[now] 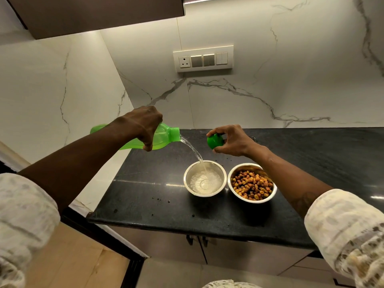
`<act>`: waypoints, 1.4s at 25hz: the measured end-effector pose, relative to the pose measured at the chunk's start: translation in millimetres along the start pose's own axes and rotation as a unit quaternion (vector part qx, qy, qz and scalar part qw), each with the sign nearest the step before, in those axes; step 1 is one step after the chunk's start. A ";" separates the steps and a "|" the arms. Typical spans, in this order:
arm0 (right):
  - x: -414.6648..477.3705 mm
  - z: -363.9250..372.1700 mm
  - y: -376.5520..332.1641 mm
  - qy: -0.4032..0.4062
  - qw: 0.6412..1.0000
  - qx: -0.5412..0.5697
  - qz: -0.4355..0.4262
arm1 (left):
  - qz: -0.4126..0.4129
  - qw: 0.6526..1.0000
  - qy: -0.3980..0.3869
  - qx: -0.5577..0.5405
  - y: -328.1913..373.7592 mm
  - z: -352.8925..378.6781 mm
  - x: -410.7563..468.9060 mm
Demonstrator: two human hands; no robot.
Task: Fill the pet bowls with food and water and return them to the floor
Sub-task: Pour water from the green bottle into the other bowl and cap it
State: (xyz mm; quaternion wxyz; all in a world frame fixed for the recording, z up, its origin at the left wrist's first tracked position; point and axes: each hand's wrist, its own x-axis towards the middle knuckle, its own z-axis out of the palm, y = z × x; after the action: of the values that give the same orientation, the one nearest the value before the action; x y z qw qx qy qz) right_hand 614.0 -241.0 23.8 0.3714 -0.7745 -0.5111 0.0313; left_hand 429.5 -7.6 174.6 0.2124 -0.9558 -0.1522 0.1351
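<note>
Two steel bowls stand side by side on the black counter [145, 190]. The left bowl [188, 185] holds a shallow pool of water, and a thin stream of water [192, 149] falls into it. The right bowl [274, 190] is filled with brown and orange kibble [252, 185]. My left hand [145, 126] grips a green plastic bottle [164, 135], tipped on its side with its mouth above the left bowl. My right hand [233, 141] holds the bottle's green cap [215, 141] above the counter, behind the bowls.
A white marble wall rises behind and to the left of the counter, with a switch panel [203, 58] on it. A dark cabinet [93, 13] hangs overhead at the upper left. Cabinet doors [166, 244] sit below the counter's front edge.
</note>
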 end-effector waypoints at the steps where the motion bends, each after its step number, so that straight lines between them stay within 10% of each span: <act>1: 0.1 0.3 0.4 0.000 1.000 0.001 0.001 | 0.001 1.000 0.000 0.001 0.0 -0.2 0.5; 19: 2.2 4.2 -2.2 0.007 1.000 0.025 0.004 | 0.014 0.995 -0.008 -0.096 13.4 48.3 19.6; 35: 24.3 -24.7 -31.2 -0.095 0.978 0.185 -0.024 | 0.098 0.915 0.043 -0.388 60.8 76.3 43.6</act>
State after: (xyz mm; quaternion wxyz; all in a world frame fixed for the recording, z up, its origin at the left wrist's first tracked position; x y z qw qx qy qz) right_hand 612.2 -228.3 68.6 0.4590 -0.6731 -0.5481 0.1895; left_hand 459.0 -17.1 72.4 -0.1833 -0.9780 -0.0889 0.0439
